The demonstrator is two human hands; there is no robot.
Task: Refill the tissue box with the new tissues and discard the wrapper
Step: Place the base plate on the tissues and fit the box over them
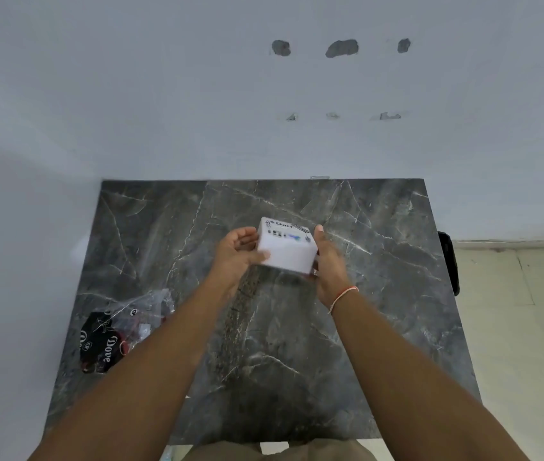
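Both hands, left hand (237,252) and right hand (329,261), grasp our white box (286,246) above desk (380,294) centre. Wrapper (121,327) lies at 8 o'clock. Refill seems done; next we set it down, bin wrapper.

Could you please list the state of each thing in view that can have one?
Tissue pack: held above the table, tilted, between both hands.
Left hand: fingers loosely curled on the pack's left side.
Right hand: gripping the pack's right side.
Plastic wrapper: crumpled, lying on the table's left.
Table: dark marble top against the wall.
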